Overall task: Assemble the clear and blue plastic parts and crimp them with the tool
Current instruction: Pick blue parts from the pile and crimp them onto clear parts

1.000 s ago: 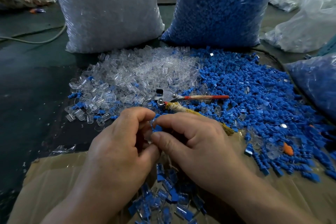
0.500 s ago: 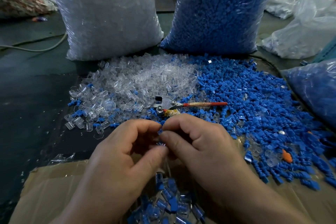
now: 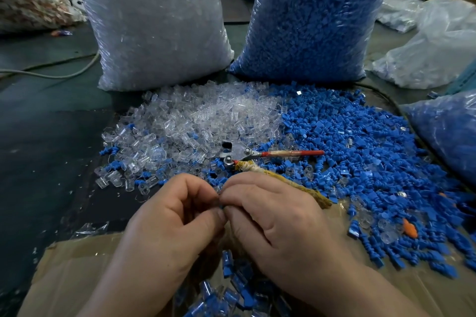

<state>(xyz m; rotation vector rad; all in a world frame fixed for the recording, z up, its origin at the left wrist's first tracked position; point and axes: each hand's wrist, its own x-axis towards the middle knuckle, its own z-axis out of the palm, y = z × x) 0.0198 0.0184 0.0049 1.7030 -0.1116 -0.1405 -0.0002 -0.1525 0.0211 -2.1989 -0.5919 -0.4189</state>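
We find the left hand (image 3: 164, 224) and right hand (image 3: 278, 221) pinching a small part (image 3: 219, 192) between touching fingertips. Its blue, exposed a second ago, is now nearly hidden, so it is likely seated. The crimping tool (image 3: 244, 155) lies untouched on the loose parts (image 3: 360, 141) just beyond.

- The left hand (image 3: 167, 226) and the right hand (image 3: 278, 219) are close together, backs turned up, fingers curled.
- The thumb and index tips of both hands meet, pinching one small plastic piece (image 3: 219, 192), mostly hidden.

Glossy clear parts (image 3: 195, 121), cloth-wrapped tool (image 3: 260, 159)
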